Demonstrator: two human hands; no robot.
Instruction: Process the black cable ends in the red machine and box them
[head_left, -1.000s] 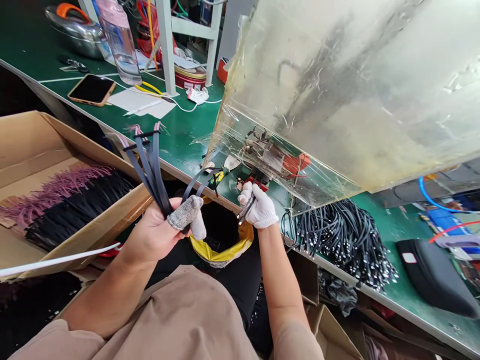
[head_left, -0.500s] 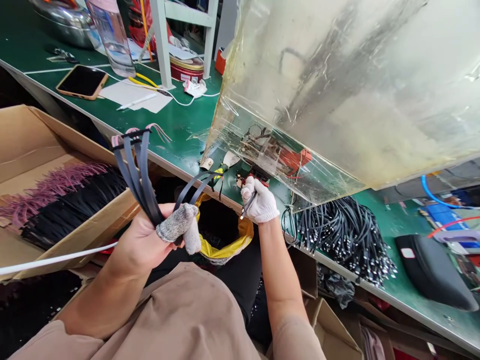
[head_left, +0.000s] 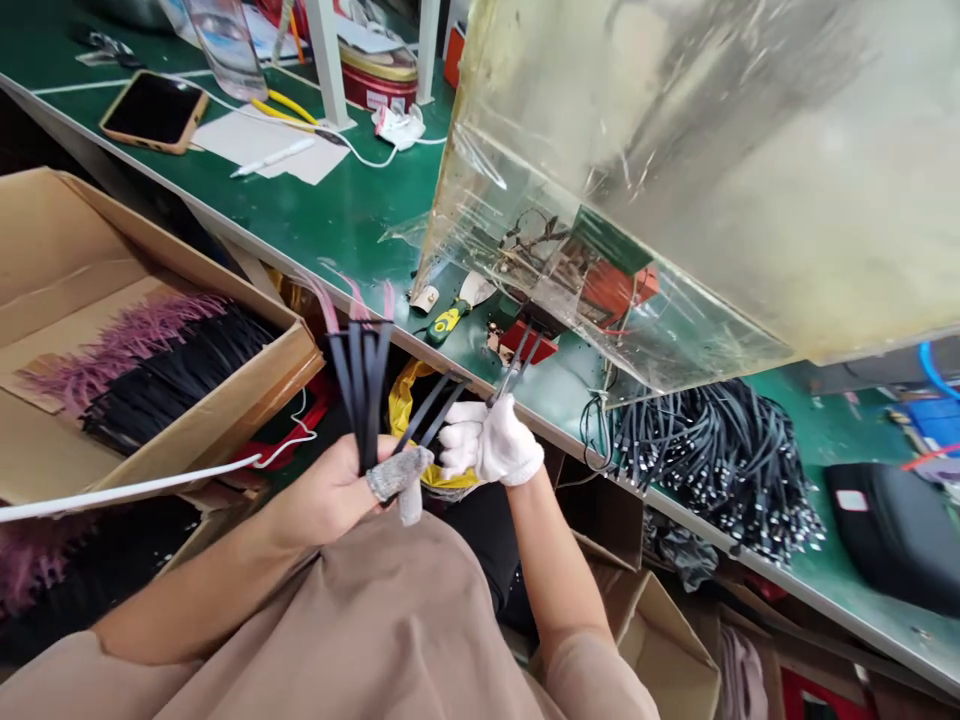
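My left hand (head_left: 356, 490), with grey knitted finger covers, is closed around a bundle of flat black cables (head_left: 360, 390) whose pink wire ends point up. Two more flat cables (head_left: 431, 412) stick out from its fingers toward my right hand. My right hand (head_left: 491, 440) wears a white glove and is closed on two thin dark strips (head_left: 517, 365); whether they are cables or tool prongs I cannot tell. Their far ends reach a red block (head_left: 529, 342) under the clear plastic shield (head_left: 480, 250). A yellow-green handled scraper (head_left: 450, 322) lies beside the block.
On the left, a cardboard box (head_left: 300, 350) holds many pink-ended black cables. A heap of black cables with silver tips (head_left: 712, 470) lies on the right of the green bench (head_left: 322, 240), near a black case (head_left: 892, 530). A yellow-lined bin (head_left: 405, 395) sits below the edge.
My left hand has moved right, and its bundle stands more upright. My right hand has shifted nearer to it, and the strips in it now point up at the red block. The view has turned slightly.
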